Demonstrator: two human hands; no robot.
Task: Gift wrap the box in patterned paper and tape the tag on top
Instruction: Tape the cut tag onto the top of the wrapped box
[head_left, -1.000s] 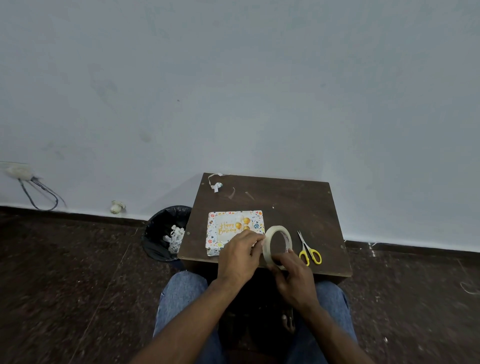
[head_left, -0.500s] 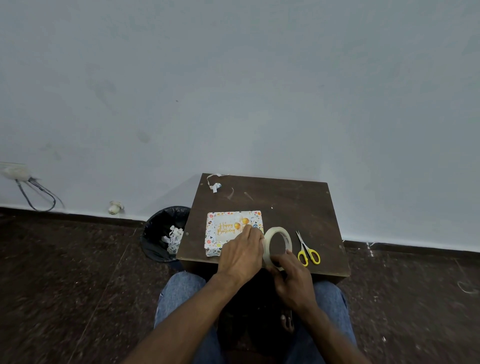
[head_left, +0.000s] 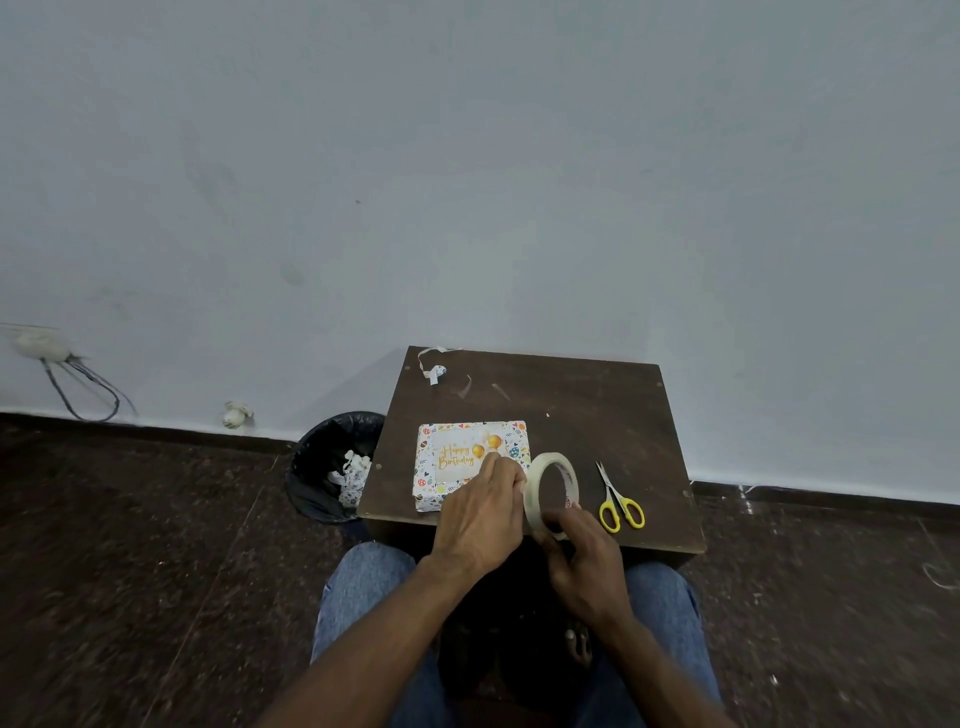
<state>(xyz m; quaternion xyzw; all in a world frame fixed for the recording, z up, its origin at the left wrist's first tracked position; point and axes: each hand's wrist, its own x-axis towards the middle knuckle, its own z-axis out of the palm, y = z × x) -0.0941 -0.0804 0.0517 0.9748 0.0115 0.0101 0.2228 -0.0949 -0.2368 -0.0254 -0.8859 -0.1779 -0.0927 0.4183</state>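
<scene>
Box (head_left: 470, 465), wrapped in patterned paper, lies flat on our table (head_left: 597, 415), toward its near left part, with the "Happy Birthday" tag (head_left: 462, 453) on top. Our left hand (head_left: 483, 514) reaches over the box's near right corner, fingers curled, the tips touching the tag's right edge; whether they pinch a strip of tape we cannot tell. Our right hand (head_left: 584, 558) grips the tape roll (head_left: 551, 491) from below, fingers wrapped round its near rim, holding it upright on edge just right of the box. Scissors (head_left: 618, 501) with yellow handles lie closed on the table, right of the roll. A paper scrap (head_left: 434, 370) sits at the far left corner. Left of the table stands a bin (head_left: 332, 467) holding paper cuttings.
</scene>
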